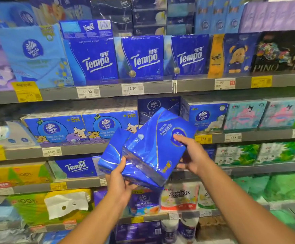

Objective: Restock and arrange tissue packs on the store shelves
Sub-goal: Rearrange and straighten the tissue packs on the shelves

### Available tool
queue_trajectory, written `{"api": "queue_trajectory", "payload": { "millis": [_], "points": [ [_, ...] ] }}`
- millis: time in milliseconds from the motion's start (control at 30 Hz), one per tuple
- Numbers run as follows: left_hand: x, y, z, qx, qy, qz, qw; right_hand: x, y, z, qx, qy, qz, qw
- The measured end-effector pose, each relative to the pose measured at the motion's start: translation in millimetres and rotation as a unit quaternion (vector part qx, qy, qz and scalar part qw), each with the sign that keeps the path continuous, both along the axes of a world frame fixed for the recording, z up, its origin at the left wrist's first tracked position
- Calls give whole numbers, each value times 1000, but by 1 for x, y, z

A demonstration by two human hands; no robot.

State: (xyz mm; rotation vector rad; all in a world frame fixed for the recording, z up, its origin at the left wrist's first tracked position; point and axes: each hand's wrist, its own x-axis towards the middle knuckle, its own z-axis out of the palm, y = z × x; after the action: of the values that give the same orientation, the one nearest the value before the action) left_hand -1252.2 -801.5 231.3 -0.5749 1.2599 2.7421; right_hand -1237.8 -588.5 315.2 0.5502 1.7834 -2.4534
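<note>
Holding two dark blue Vinda tissue packs (153,147) tilted in the air, both hands work in front of the second shelf (83,150) from the top, and that shelf serves as the landmark here. The left hand (120,180) grips the packs from below at their lower corner, thumb lying over the front wrapper and fingers curled underneath. The right hand (192,155) holds the upper pack's right edge, thumb pressed on the round logo and fingers wrapped behind the pack. The packs overlap, the front one (159,138) lying partly over the rear one (111,152), printing turned sideways. Directly behind the packs on that shelf stands a darker Vinda box (158,107); left of it sit two Vinda packs with cartoon mice (79,128), and right of it a lighter blue Vinda pack (206,117). On the shelf above the landmark stand three blue Tempo packs (142,58) in a row, with price tags (132,88) along its edge.
</note>
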Motion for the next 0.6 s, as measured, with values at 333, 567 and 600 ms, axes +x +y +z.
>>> {"api": "queue_trajectory", "payload": {
  "millis": [333,567,600],
  "points": [
    [-20,-64,4,-69,45,117,990,-37,13,49,662,324,-1,676],
    [-28,-86,15,-48,110,95,988,-68,2,45,687,375,3,623],
    [-29,-87,16,-39,123,90,988,-74,3,44,710,369,12,600]
  ]
}}
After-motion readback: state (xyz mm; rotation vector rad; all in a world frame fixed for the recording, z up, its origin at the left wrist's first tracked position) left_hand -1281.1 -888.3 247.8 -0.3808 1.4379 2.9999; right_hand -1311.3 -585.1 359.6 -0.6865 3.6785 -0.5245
